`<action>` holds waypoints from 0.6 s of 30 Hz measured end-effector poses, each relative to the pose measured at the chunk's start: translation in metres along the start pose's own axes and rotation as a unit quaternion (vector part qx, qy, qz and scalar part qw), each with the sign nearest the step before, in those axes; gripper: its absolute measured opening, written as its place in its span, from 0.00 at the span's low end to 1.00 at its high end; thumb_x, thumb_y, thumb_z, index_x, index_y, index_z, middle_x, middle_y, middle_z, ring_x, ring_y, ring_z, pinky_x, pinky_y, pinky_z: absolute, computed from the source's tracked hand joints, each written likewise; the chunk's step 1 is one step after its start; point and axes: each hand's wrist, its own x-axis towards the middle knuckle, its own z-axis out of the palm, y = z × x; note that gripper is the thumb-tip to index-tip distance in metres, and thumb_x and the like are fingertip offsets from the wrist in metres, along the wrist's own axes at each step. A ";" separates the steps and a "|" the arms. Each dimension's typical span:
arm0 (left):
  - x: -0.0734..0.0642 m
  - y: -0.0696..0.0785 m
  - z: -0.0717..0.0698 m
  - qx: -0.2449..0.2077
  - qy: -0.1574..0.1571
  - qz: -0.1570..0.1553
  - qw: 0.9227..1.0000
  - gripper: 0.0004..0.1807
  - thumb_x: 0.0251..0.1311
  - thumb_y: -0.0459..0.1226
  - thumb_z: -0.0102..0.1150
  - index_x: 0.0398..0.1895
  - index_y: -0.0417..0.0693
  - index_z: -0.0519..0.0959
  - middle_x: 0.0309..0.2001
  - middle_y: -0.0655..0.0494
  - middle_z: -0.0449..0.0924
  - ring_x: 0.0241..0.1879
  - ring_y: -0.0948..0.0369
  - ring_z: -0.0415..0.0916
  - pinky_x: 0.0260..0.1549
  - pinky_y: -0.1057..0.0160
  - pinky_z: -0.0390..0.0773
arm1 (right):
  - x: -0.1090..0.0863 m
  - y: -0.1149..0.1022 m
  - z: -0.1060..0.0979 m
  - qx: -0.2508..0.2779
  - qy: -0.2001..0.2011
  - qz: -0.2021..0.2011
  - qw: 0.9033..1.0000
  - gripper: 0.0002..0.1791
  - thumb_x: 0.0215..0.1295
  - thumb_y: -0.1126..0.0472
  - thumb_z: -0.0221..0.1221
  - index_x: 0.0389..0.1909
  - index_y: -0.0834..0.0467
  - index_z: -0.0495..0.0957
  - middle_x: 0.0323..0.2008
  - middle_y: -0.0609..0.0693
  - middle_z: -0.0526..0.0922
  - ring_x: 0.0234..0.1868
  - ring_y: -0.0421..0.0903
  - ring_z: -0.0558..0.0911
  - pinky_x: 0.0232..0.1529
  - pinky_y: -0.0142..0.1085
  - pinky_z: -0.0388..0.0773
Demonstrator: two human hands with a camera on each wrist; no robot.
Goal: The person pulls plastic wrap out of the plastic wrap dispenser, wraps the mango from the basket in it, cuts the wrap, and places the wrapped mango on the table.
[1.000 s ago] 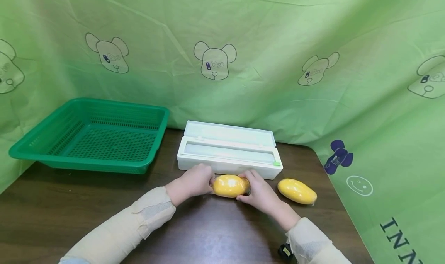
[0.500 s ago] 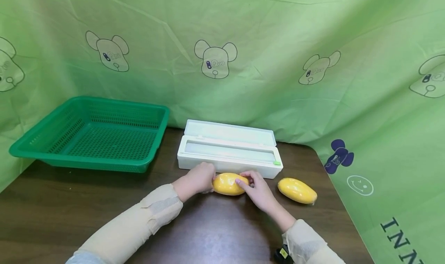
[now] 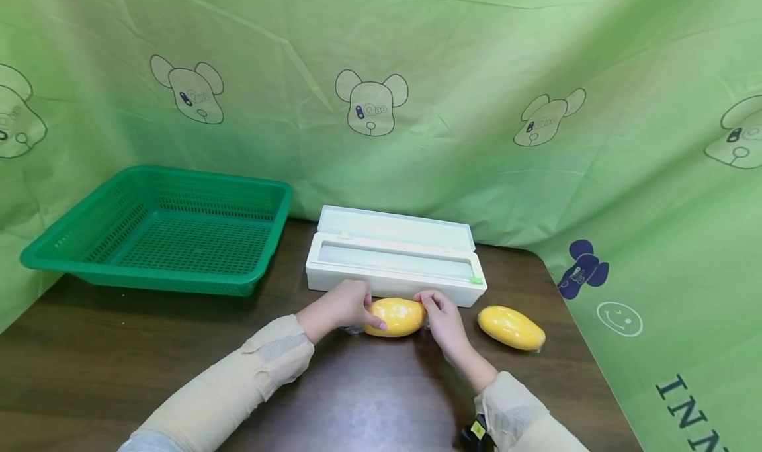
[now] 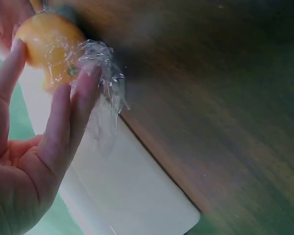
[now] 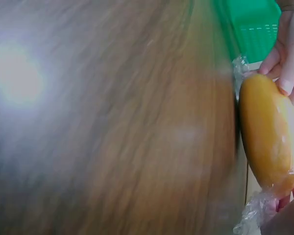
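Note:
A yellow, oblong, mango-like fruit (image 3: 400, 318) in cling film lies sideways in front of the white box. My left hand (image 3: 346, 304) holds its left end, thumb over the front. Loose film (image 4: 105, 73) bunches by the left fingertips in the left wrist view, around a small green spot on the fruit's end. At the other end my right hand (image 3: 445, 323) pinches the film with thumb and forefinger. More crumpled film (image 5: 257, 210) sticks out there in the right wrist view. A second wrapped yellow fruit (image 3: 510, 327) rests to the right.
Behind the hands stands a long white cling film dispenser (image 3: 345, 281), lid up, a roll inside and a green slider (image 3: 476, 280) on it. A green plastic basket (image 3: 161, 282) sits at the back left. A green printed curtain (image 3: 458, 174) hangs behind the brown table (image 3: 363, 399).
My left thumb has come onto the fruit's front. My right thumb has left the fruit's front and closed with the forefinger at its right end. The second fruit has stayed put.

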 end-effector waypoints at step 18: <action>-0.014 -0.001 -0.027 -0.240 0.010 -0.013 0.971 0.28 0.41 0.33 0.85 0.46 0.37 0.80 0.38 0.52 0.82 0.40 0.57 0.78 0.42 0.61 0.81 | -0.011 -0.029 0.022 0.306 0.097 -0.027 0.947 0.16 0.74 0.67 0.46 0.29 0.56 0.79 0.35 0.47 0.77 0.34 0.39 0.76 0.34 0.28 0.73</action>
